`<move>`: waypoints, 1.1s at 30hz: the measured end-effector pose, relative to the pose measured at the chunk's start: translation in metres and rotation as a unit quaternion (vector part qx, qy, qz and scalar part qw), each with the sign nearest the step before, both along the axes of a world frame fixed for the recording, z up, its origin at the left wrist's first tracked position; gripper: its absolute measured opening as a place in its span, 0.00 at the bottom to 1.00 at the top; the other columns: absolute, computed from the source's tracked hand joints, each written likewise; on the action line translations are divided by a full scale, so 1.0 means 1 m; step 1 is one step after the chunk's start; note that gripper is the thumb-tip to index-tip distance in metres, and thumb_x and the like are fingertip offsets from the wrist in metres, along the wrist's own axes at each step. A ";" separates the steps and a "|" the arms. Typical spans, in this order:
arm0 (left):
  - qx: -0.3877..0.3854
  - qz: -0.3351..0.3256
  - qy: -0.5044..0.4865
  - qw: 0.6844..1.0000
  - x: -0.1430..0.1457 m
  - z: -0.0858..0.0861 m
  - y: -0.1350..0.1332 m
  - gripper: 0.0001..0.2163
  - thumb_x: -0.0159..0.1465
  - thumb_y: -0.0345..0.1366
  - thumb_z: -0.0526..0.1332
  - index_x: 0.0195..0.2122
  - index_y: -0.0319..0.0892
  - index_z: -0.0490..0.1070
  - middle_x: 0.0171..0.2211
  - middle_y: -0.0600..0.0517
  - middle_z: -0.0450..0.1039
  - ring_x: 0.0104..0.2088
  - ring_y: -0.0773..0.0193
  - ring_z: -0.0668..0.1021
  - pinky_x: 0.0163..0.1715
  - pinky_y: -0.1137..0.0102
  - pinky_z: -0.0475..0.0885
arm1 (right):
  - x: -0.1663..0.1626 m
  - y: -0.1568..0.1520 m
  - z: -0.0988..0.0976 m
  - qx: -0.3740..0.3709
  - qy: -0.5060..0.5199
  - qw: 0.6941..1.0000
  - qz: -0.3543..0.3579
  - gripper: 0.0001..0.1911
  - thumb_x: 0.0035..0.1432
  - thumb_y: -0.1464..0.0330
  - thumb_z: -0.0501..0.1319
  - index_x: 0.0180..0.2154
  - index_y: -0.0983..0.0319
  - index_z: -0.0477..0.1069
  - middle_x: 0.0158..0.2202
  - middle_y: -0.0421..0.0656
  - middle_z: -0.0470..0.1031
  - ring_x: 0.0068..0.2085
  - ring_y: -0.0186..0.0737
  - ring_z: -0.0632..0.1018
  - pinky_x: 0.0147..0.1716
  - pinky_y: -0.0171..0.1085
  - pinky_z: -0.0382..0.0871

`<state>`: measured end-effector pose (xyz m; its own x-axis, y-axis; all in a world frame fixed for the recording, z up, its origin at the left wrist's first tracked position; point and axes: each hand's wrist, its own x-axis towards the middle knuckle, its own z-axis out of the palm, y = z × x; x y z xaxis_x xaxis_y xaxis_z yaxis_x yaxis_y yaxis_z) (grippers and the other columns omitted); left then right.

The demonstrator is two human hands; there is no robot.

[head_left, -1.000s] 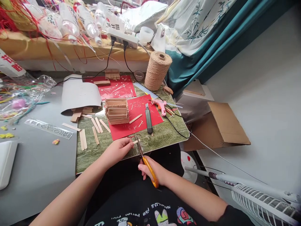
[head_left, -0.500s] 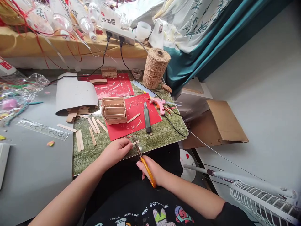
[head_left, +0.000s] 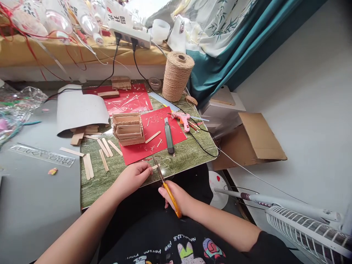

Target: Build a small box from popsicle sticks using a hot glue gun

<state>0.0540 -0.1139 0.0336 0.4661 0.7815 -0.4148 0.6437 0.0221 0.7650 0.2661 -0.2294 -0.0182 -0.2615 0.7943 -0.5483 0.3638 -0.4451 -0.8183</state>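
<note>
My left hand (head_left: 139,175), fingers pinched, grips a short wooden craft stick (head_left: 155,167) by one end near the table's front edge. Orange-handled scissors (head_left: 172,200) are held in my right hand (head_left: 177,196), and their blades lie across the stick just right of my left fingertips. Whether the blades have bitten into the wood I cannot tell. Beyond my hands, a small box built of craft sticks (head_left: 129,128) stands on a red sheet (head_left: 134,154). A green utility knife (head_left: 168,136) lies to its right, with wood slivers around it.
Loose craft sticks (head_left: 88,167) lie left of the red sheet. A pink glue gun (head_left: 183,119) with its cord and a big twine spool (head_left: 178,75) stand at the right rear. A clear ruler (head_left: 42,154) is on the grey surface. An open cardboard box (head_left: 258,135) is beyond the table's right edge.
The camera view has shifted slightly, so the scene sits a little further left. Both hands keep nearly the same pose, with the scissors still across the stick.
</note>
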 end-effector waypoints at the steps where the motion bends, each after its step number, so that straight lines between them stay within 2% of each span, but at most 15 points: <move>1: -0.001 0.000 0.003 1.000 0.000 0.000 0.000 0.17 0.69 0.50 0.55 0.33 0.44 0.74 0.28 0.55 0.71 0.30 0.61 0.72 0.32 0.70 0.65 | 0.000 0.000 0.000 -0.003 0.001 1.000 -0.002 0.20 0.73 0.48 0.56 0.39 0.58 0.63 0.31 0.37 0.68 0.26 0.35 0.77 0.26 0.34 0.72; 7: -0.026 0.009 0.019 0.999 0.004 0.002 0.002 0.17 0.68 0.50 0.55 0.32 0.45 0.74 0.27 0.56 0.70 0.28 0.62 0.72 0.30 0.69 0.64 | 0.001 0.000 -0.007 -0.026 0.023 0.999 -0.020 0.21 0.72 0.47 0.57 0.40 0.59 0.65 0.35 0.40 0.70 0.29 0.37 0.78 0.26 0.35 0.76; 13: -0.018 0.009 0.035 0.999 0.006 0.000 0.004 0.15 0.68 0.48 0.55 0.31 0.45 0.75 0.26 0.55 0.70 0.28 0.61 0.71 0.30 0.68 0.63 | 0.000 -0.003 -0.016 -0.029 0.051 0.998 -0.032 0.19 0.72 0.49 0.58 0.42 0.59 0.66 0.38 0.42 0.71 0.34 0.39 0.77 0.31 0.37 0.79; 18: -0.006 -0.003 0.039 0.999 0.006 0.000 0.005 0.15 0.68 0.47 0.55 0.30 0.45 0.75 0.27 0.54 0.73 0.29 0.60 0.74 0.30 0.68 0.62 | 0.004 0.003 -0.007 -0.001 -0.008 1.000 0.008 0.20 0.74 0.50 0.55 0.36 0.59 0.66 0.31 0.40 0.71 0.30 0.37 0.76 0.30 0.35 0.72; 24: 0.001 -0.008 0.047 0.999 0.007 0.003 0.005 0.15 0.68 0.46 0.54 0.30 0.45 0.74 0.27 0.53 0.72 0.29 0.60 0.73 0.30 0.67 0.62 | 0.002 0.012 0.006 0.049 -0.094 0.993 0.043 0.16 0.74 0.58 0.56 0.33 0.59 0.64 0.26 0.38 0.70 0.27 0.36 0.72 0.29 0.35 0.62; 28: 0.001 -0.008 0.047 0.999 0.007 0.002 0.005 0.15 0.68 0.45 0.54 0.30 0.44 0.74 0.28 0.53 0.74 0.29 0.60 0.74 0.31 0.67 0.63 | 0.000 0.012 0.004 0.040 -0.103 0.993 0.047 0.15 0.72 0.63 0.55 0.31 0.59 0.63 0.23 0.37 0.68 0.26 0.35 0.70 0.28 0.34 0.59; 33: -0.017 0.002 0.052 0.999 0.006 -0.001 0.007 0.13 0.68 0.45 0.55 0.31 0.46 0.74 0.29 0.54 0.75 0.31 0.60 0.75 0.32 0.68 0.63 | 0.000 0.011 0.001 0.021 -0.091 0.995 0.044 0.14 0.72 0.63 0.54 0.31 0.59 0.63 0.21 0.35 0.67 0.23 0.33 0.68 0.25 0.34 0.56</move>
